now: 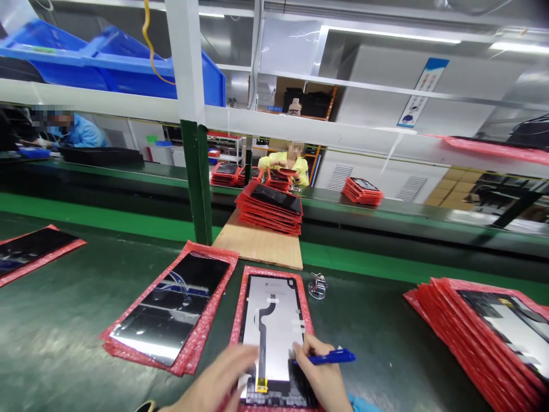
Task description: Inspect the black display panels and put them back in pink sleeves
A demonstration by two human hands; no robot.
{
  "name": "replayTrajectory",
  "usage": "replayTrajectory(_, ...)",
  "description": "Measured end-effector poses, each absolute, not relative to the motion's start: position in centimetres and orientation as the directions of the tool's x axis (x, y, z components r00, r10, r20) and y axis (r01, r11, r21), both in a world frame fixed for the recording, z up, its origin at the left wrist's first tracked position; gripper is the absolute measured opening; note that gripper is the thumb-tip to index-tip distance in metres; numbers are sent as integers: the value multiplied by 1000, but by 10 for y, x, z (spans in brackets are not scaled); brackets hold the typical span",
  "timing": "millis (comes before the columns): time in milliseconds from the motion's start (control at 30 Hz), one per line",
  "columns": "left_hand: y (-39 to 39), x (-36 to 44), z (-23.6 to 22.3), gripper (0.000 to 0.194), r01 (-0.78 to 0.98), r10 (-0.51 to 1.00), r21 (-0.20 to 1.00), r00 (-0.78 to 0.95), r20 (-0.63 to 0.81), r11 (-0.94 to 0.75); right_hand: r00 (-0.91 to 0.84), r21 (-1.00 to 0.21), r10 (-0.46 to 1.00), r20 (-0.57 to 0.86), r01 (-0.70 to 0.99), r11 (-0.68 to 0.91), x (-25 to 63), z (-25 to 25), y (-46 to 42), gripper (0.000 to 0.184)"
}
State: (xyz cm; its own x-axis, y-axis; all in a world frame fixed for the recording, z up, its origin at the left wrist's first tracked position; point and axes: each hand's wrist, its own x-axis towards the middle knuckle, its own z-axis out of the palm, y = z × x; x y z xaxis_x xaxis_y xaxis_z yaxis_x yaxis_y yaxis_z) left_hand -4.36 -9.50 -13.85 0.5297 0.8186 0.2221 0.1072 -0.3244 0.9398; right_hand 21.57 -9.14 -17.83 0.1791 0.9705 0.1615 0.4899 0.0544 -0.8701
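Note:
A tablet-sized display panel [283, 320] lies back side up on red bubble wrap [237, 320] in front of me. Its back is silvery, with a dark flex cable running down to a yellow-edged connector [262, 385]. My left hand [217, 377] is over the panel's lower left edge, slightly blurred, fingers stretched out and holding nothing. At the lower right edge, my right hand [321, 372] grips a blue pen [332, 357] along with its fingers curled. Whether the pen's tip touches the panel is hidden.
Left lies a glossy panel [175, 306] on red wrap; another panel [34, 249] is farther left. Stacks of wrapped panels stand right [484, 337] and on a wooden board [257, 243]. A small clear round object [317, 286] sits nearby. A green post [197, 183] rises behind; people work beyond.

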Motion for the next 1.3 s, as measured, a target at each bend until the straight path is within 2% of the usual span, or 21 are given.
replayTrajectory(33,-86,-45,-141,36,109,866,964,473,163,-241,183,-878,970,160,475,56,215,-178,-92,37)
replayTrajectory(100,-68,-45,-146,44,42,929,999,368,-41,28,194,-900,968,156,432,58,215,-176,-92,38)
replayTrajectory(167,-54,-42,-150,48,-76,913,950,307,-267,304,214,-927,965,150,369,62,214,-175,-93,40)
replayTrajectory(233,-45,-38,-149,47,-149,874,881,279,-398,450,251,-956,958,141,287,66,214,-174,-93,41)
replayTrajectory(367,-41,-31,-130,47,-197,837,825,273,-473,530,300,-992,950,91,107,61,214,-173,-88,44)
replayTrajectory(633,-39,-31,-107,37,-243,762,723,239,-601,646,212,-987,977,-10,-158,24,212,-173,-87,45)
replayTrajectory(733,-34,-28,-105,33,-239,756,718,234,-611,654,188,-976,982,-33,-216,9,211,-170,-88,45)
replayTrajectory(867,-23,-12,-98,27,-201,762,750,347,-546,629,159,-965,985,-59,-261,-16,210,-165,-87,47)
replayTrajectory(967,-16,9,-99,30,-185,786,796,393,-478,577,141,-960,987,-73,-280,-31,210,-162,-86,47)
replayTrajectory(1100,-15,29,-109,40,-204,859,858,331,-392,471,151,-959,987,-61,-284,-16,213,-158,-87,45)
replayTrajectory(1300,-11,19,-91,53,-243,932,929,302,-200,278,297,-966,954,26,-238,100,239,-144,-86,48)
